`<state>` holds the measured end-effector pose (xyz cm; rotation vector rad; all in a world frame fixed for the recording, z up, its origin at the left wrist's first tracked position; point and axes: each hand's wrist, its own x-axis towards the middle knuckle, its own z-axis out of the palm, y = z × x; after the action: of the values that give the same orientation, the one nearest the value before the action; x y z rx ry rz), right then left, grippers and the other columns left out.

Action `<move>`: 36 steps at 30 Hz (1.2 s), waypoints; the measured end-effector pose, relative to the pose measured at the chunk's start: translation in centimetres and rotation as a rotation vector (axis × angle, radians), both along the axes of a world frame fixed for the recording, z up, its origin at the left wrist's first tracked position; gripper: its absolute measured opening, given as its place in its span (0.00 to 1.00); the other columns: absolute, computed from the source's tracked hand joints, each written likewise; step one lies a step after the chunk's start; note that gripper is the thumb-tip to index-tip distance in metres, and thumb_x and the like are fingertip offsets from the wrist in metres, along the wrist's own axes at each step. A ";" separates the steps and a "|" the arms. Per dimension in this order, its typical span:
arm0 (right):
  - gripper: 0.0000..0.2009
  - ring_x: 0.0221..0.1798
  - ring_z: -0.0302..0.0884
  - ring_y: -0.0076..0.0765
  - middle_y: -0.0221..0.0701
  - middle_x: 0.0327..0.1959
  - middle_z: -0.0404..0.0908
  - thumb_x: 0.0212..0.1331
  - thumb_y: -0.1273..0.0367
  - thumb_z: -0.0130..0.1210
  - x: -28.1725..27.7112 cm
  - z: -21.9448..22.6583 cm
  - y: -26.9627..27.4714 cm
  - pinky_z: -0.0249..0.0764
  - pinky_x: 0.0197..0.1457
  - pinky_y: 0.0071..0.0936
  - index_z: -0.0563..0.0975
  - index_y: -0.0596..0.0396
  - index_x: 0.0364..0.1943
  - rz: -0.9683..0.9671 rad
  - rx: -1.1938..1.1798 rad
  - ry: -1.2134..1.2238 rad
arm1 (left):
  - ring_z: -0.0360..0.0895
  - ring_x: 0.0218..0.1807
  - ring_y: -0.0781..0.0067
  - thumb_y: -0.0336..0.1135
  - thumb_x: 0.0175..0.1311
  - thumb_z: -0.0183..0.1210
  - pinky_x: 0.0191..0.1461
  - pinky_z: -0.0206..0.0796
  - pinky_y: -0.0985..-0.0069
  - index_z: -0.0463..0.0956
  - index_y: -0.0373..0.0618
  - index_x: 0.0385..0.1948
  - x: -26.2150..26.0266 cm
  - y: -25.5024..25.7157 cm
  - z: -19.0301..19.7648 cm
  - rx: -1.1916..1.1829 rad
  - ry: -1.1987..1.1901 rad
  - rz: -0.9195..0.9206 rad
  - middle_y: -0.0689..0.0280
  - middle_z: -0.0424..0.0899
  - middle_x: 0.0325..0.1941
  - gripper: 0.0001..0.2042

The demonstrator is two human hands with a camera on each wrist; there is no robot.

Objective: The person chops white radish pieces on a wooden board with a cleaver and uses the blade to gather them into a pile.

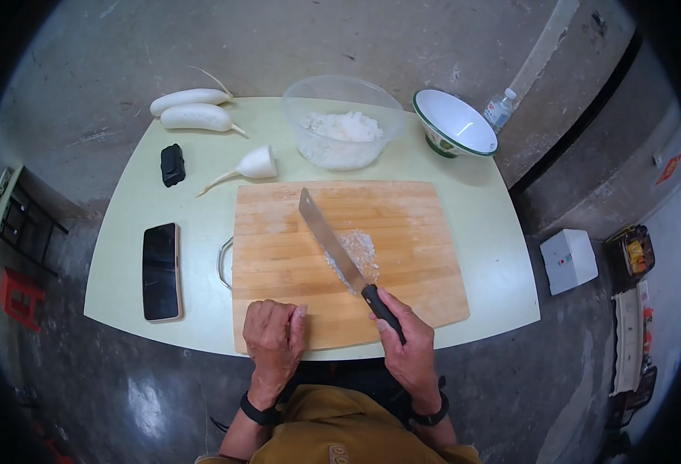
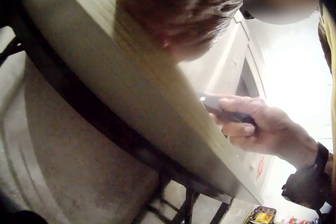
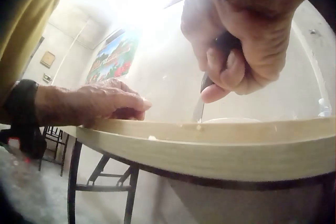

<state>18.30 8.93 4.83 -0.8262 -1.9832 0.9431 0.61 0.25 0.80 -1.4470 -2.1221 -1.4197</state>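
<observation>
My right hand [image 1: 408, 340] grips the black handle of a cleaver [image 1: 333, 243] over the wooden cutting board [image 1: 278, 271]. Its blade slants away to the upper left, across a small patch of finely chopped white bits [image 1: 360, 251]. In the right wrist view, curled fingers [image 3: 231, 71] wrap the handle. My left hand [image 1: 275, 336] rests on the board's near left edge, fingers curled under and thumb along the side, holding nothing. Behind the board stands a clear plastic bowl [image 1: 340, 158] with chopped white pieces in it. A cut white radish [image 1: 257, 163] lies left of that bowl.
Two whole white radishes [image 1: 196, 117] lie at the table's back left. A small black object [image 1: 172, 165] and a phone [image 1: 161, 271] are on the left. A white bowl with a green rim [image 1: 456, 124] sits at the back right, near a plastic bottle [image 1: 500, 108].
</observation>
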 end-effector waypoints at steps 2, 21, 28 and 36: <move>0.21 0.44 0.85 0.39 0.45 0.44 0.84 0.62 0.80 0.56 -0.1 -0.2 0.1 0.79 0.49 0.30 0.74 0.61 0.60 0.012 0.002 -0.013 | 0.69 0.29 0.56 0.25 0.55 0.65 0.34 0.62 0.63 0.75 0.41 0.24 -0.1 0.0 -0.1 -0.002 0.003 0.000 0.60 0.72 0.24 0.06; 0.20 0.45 0.86 0.38 0.46 0.47 0.84 0.64 0.78 0.56 -0.6 -0.6 0.3 0.79 0.50 0.29 0.74 0.62 0.60 0.016 -0.026 0.021 | 0.70 0.30 0.56 0.26 0.56 0.65 0.34 0.62 0.63 0.75 0.42 0.24 0.0 -0.1 0.0 -0.011 -0.001 -0.007 0.60 0.72 0.24 0.07; 0.19 0.46 0.85 0.34 0.45 0.47 0.84 0.65 0.77 0.56 0.0 0.2 0.7 0.79 0.50 0.28 0.73 0.63 0.61 -0.100 -0.003 0.065 | 0.70 0.30 0.56 0.26 0.55 0.65 0.34 0.62 0.63 0.75 0.42 0.24 -0.1 0.0 0.0 -0.005 -0.006 -0.010 0.61 0.72 0.24 0.06; 0.19 0.46 0.85 0.36 0.46 0.47 0.84 0.65 0.78 0.55 0.0 -0.6 0.8 0.79 0.51 0.28 0.73 0.64 0.60 -0.074 -0.010 0.028 | 0.69 0.29 0.56 0.26 0.55 0.65 0.34 0.62 0.63 0.75 0.42 0.24 -0.1 0.0 -0.1 -0.016 0.006 -0.011 0.60 0.72 0.24 0.07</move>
<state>18.31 9.77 4.27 -0.8810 -1.9118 0.9174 0.50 0.24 0.72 -1.4686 -2.1298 -1.4036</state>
